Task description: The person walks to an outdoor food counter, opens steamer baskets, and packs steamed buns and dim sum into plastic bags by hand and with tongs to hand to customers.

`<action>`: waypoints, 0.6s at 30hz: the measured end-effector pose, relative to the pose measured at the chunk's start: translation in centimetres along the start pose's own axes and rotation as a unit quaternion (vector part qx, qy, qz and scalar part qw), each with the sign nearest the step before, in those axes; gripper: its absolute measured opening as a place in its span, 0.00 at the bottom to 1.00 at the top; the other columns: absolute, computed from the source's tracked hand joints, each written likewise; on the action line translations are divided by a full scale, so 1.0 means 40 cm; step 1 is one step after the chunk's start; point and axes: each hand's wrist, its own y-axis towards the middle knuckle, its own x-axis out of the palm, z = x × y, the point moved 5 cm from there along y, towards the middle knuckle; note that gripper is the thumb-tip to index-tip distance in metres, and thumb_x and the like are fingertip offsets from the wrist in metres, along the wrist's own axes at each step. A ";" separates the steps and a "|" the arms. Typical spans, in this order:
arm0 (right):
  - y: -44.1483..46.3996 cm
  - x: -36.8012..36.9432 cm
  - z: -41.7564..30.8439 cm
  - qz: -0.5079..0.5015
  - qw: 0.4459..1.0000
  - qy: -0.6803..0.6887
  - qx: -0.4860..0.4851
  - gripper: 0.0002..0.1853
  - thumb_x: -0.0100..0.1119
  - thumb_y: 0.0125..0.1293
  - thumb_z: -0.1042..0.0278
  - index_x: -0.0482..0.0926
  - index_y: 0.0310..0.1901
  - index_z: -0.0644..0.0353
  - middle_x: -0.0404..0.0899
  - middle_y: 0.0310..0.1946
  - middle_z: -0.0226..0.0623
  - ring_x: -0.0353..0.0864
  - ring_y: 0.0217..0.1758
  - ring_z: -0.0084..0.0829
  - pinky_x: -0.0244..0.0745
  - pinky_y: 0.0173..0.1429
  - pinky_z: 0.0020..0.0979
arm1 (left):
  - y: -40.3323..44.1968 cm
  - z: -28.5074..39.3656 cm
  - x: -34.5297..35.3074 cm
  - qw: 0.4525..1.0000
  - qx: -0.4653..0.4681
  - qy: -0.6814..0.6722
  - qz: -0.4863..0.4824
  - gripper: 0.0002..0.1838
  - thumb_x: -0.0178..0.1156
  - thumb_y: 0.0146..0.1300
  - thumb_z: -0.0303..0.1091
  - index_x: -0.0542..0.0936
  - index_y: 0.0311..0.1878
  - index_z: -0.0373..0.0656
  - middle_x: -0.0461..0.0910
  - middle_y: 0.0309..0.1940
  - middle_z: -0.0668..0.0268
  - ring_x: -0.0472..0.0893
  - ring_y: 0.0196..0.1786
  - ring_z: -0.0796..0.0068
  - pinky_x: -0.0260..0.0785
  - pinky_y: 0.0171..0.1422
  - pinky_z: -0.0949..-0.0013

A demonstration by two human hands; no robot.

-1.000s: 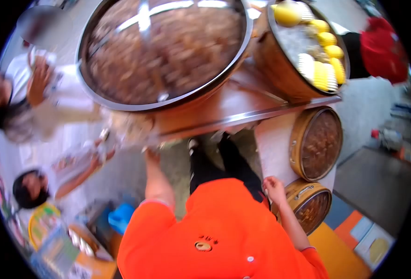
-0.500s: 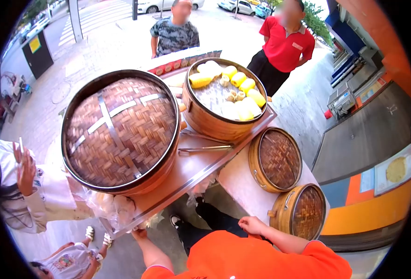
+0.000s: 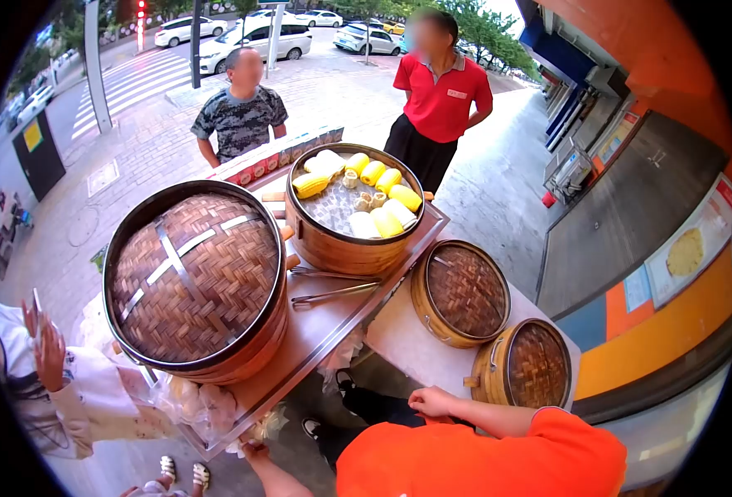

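The big lidded basket (image 3: pixel 196 282) and the corn basket (image 3: pixel 345 255) sit lower and a bit more to the left in the view than half a second ago, so the head seems to have tipped up, while both hands stay in much the same places by the body. The left hand (image 3: pixel 255 451) is down at the near edge of the table (image 3: pixel 310 333), right by a crumpled plastic bag (image 3: pixel 268 425). The bag lies just ahead of the fingers and a little to the right, and it is so scrunched that I can't tell its long way. More clear bags (image 3: pixel 204 406) lie ahead and to the left. The left fingers look as if they touch the bag, but I can't tell if they grip it. The right hand (image 3: pixel 434 402) is much farther from the bag, in front of the tummy. Its fingers look curled in, but I can't tell if they hold anything. The tongs (image 3: pixel 341 291) lie sideways on the table, well apart from both hands.
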 end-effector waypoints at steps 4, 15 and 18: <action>0.000 -0.008 -0.004 0.002 1.000 -0.003 -0.006 0.14 0.62 0.71 0.58 0.86 0.50 0.57 0.89 0.44 0.45 0.89 0.49 0.44 0.82 0.56 0.42 | -0.034 0.000 0.009 0.997 0.063 0.038 -0.035 0.14 0.67 0.61 0.53 0.76 0.29 0.59 0.74 0.17 0.82 0.71 0.15 0.79 0.60 0.18 0.75; 0.082 -0.075 0.014 0.024 0.989 0.144 0.013 0.17 0.62 0.73 0.54 0.87 0.44 0.62 0.89 0.35 0.36 0.88 0.36 0.27 0.83 0.44 0.33 | -0.284 -0.030 -0.162 0.942 0.003 0.336 -0.001 0.07 0.63 0.67 0.36 0.75 0.33 0.55 0.68 0.20 0.74 0.70 0.20 0.75 0.61 0.23 0.72; 0.158 -0.080 0.169 0.044 0.880 0.430 0.198 0.33 0.60 0.73 0.36 0.78 0.60 0.63 0.85 0.49 0.43 0.88 0.41 0.34 0.86 0.46 0.39 | -0.400 -0.014 -0.251 0.844 0.035 0.527 -0.099 0.07 0.64 0.65 0.32 0.76 0.31 0.52 0.68 0.19 0.74 0.68 0.19 0.75 0.61 0.23 0.71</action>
